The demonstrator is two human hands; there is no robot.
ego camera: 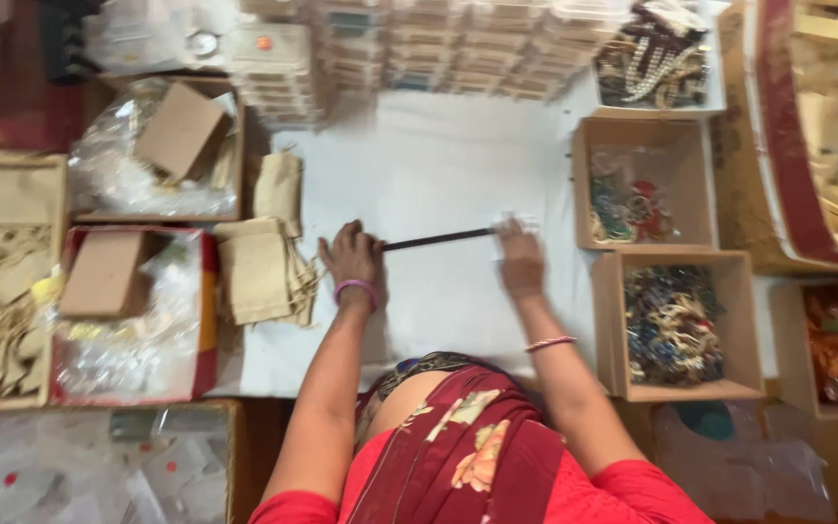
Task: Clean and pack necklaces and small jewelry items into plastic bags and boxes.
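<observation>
Pinching a dark strip (438, 238) taut between left hand (351, 257) and right hand (519, 254), nothing yet bagged, pouches (259, 277) stacked just beyond the left-hand grip.

Single head view, worn high, looking almost straight down over the person's red-clad chest and both forearms. Faces forward across the white cloth-covered work surface (438, 175). Moderately near; open brown cardboard boxes (644, 131) crowd the frame edges. Slight motion blur. No second view.
</observation>
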